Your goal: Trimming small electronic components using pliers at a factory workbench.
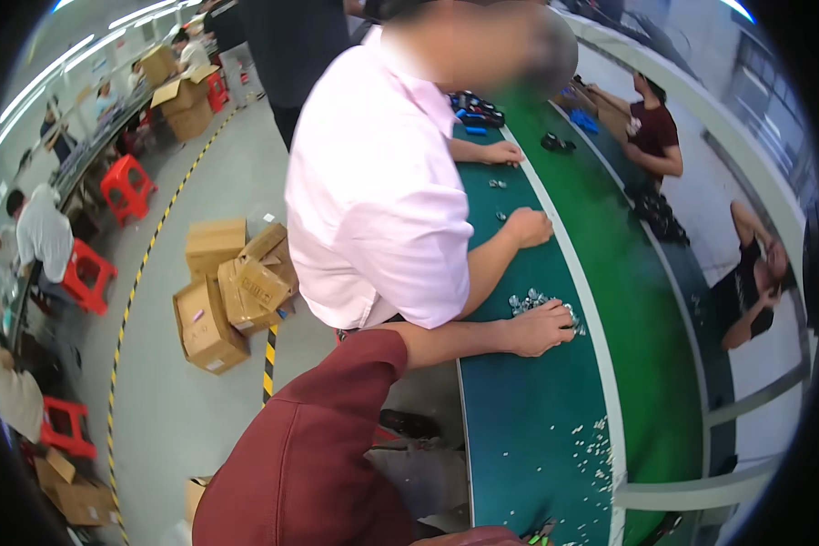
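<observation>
The wearer's left hand (544,329), reaching out from a dark red fabric sleeve (309,437), rests on a dark green flat worktop (519,400) at the near side of a heap of small, shiny, clear-and-silver pieces (530,300). Its fingers are bent inward and meet the heap; whether a piece is gripped cannot be told. The heap lies just inside a long white edge strip (601,382), beyond which runs a bright green conveyor belt (646,355).

At the lower edge, what appears to be the right hand (478,538) is cut off by the frame; its finger state cannot be determined. Just beside it is a small hand tool with green handles (541,531). Tiny white fragments (593,446) are scattered on the worktop between the heap and the tool.

Farther along, a co-worker in a pale pink shirt (382,200) has both hands at the worktop, near two smaller groups of shiny pieces. Brown cardboard boxes (211,323) stand on the grey floor (168,391) behind the co-worker.
</observation>
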`<state>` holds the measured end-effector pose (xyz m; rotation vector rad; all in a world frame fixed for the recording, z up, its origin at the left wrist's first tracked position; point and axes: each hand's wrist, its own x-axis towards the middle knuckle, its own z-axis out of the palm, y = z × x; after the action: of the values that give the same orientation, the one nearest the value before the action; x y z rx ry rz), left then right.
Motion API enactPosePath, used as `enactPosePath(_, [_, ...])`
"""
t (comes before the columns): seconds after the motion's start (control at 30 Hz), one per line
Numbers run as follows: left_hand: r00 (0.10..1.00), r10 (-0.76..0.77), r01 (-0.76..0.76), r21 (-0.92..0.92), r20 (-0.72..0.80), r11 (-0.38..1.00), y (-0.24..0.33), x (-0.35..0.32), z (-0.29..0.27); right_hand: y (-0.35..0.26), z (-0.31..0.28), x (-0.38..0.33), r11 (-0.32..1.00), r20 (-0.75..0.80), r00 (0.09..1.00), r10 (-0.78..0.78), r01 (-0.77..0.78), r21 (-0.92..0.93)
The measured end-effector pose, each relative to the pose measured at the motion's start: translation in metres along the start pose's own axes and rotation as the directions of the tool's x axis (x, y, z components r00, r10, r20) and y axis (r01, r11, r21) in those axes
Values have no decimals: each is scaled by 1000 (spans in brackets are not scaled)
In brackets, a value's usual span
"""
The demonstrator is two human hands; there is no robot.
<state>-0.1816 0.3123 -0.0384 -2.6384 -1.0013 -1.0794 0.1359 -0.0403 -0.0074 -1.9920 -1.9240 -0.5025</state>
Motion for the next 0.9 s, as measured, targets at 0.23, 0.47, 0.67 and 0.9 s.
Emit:
enactPosePath(0.23, [987, -73, 61, -86, -140, 994, 51, 20, 13, -11, -18, 17, 994, -70, 996, -58, 52, -93])
enactPosePath(0.47, [954, 244, -293, -717, -175, 632, 266, 50, 78, -10, -27, 9, 911, -436, 830, 348, -188, 368])
enactPosePath(0.67, [745, 647, -257, -827, 160, 500, 380, 24, 131, 48, -19, -46, 884, -612, 663, 431, -175, 433])
enactPosePath(0.9, [860, 506, -426, -631, -60, 649, 414, 26, 182, 41, -15, -43, 849, -597, 663, 452, -114, 516])
